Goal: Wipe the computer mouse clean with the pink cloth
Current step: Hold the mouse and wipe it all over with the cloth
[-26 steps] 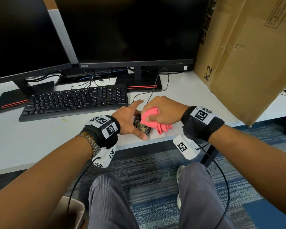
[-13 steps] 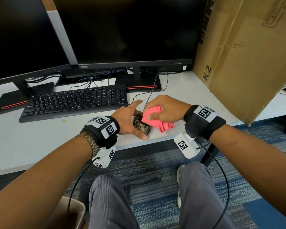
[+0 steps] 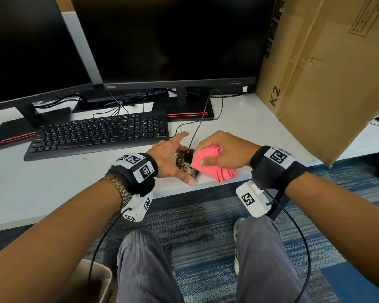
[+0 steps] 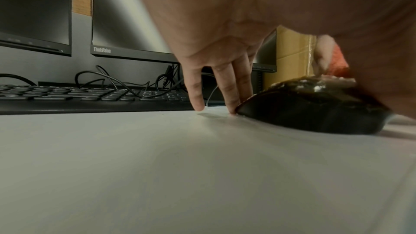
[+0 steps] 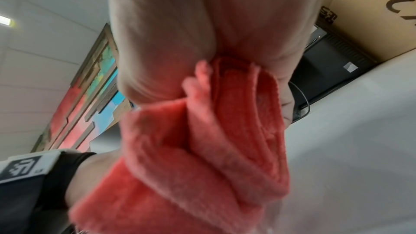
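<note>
I keep the small black computer mouse (image 3: 186, 164), which carries pale, crusty spots on its glossy back, near the front edge of the white desk (image 3: 53, 182), because there both my arms reach it without stretching. My left hand (image 3: 170, 158) lies around its left side: the thumb runs along the near end and the straight fingers (image 4: 227, 93) come down on the far side, with the tips touching the desk just at the mouse's edge. This is not a tight grasp; the fingers are spread and only brace the mouse, so I judge that they are there to stop it sliding when the cloth pushes against it. My right hand (image 3: 224, 152) is closed round the soft pink fleece cloth (image 3: 208, 164), which is bunched into several thick folds; the thumb pinches the folds against the curled fingers, so that a firm pad of fabric stands out toward the mouse. This pad touches the right part of the mouse's back, and the loose end of the cloth hangs over the desk edge. I hold the cloth bunched, I think, because a thick wad presses harder on dried dirt than one flat layer. The thin black cable (image 3: 202, 119) leaves the front of the mouse and loops away toward the base of the large dark monitor (image 3: 173, 40), so it stays out of the wiping path. The spots that show beside the cloth tell me the wiping is not finished.
</note>
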